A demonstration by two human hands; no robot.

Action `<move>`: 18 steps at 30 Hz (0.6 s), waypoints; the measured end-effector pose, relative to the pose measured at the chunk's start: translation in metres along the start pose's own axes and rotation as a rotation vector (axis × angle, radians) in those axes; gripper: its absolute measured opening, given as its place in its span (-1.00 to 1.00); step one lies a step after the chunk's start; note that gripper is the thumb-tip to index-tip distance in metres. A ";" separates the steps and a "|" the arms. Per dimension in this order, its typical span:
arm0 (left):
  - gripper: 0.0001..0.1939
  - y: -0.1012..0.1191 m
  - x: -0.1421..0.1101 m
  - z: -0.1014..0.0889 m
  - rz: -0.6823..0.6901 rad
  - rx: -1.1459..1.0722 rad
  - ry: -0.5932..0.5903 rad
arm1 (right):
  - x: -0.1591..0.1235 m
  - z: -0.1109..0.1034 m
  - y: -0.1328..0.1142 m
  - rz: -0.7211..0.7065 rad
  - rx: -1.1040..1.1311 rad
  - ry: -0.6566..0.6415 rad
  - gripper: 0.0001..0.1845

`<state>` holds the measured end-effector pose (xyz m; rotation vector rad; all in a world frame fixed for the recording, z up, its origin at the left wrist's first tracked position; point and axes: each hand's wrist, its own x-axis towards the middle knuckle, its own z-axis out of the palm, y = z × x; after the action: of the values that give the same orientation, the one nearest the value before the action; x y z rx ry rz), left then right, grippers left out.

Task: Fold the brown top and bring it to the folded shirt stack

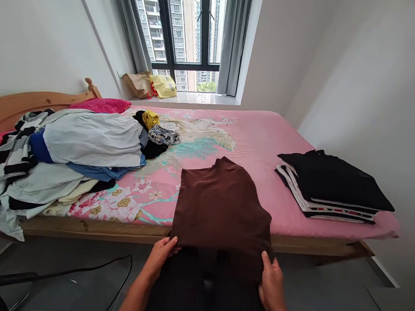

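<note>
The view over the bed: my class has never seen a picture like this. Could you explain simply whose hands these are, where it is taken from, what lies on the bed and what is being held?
There is no machine here: the left hand and right hand are a person's own bare hands. The single picture comes from a camera worn on that person's head, looking forward and down.

The hands hold a brown garment by its near edge, one at each side; its far part lies on the pink bedsheet. To the left is a loose heap of clothes, mostly pale, with some blue, black and striped pieces. To the right is a neat stack of folded clothes, black on top. Beyond the bed is a window.
</note>
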<state>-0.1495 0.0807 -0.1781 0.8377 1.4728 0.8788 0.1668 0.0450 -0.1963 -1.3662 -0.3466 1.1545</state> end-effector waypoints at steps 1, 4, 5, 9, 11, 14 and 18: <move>-0.51 -0.001 -0.002 0.000 -0.003 0.020 -0.014 | 0.001 -0.001 -0.001 -0.044 -0.039 0.031 -0.30; -0.51 0.000 -0.011 0.002 0.003 0.106 -0.034 | -0.001 -0.006 -0.007 -0.072 -0.112 0.077 -0.28; -0.51 0.001 -0.015 0.003 0.003 0.130 -0.034 | -0.002 -0.008 -0.010 -0.063 -0.109 0.079 -0.28; -0.52 0.004 -0.030 0.009 -0.025 0.077 -0.102 | -0.009 -0.016 -0.025 0.077 -0.031 0.092 -0.25; -0.51 0.001 -0.034 0.012 -0.070 0.070 -0.115 | -0.013 -0.020 -0.031 0.226 -0.018 0.075 -0.26; -0.48 -0.006 -0.036 0.015 -0.120 0.115 -0.078 | -0.019 -0.024 -0.035 0.292 -0.021 0.000 -0.35; -0.57 0.001 -0.051 0.017 -0.092 -0.065 -0.151 | -0.028 -0.035 -0.040 0.162 0.020 0.044 -0.58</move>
<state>-0.1290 0.0373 -0.1549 0.7648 1.3337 0.7741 0.1987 0.0115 -0.1584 -1.4199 -0.1949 1.2547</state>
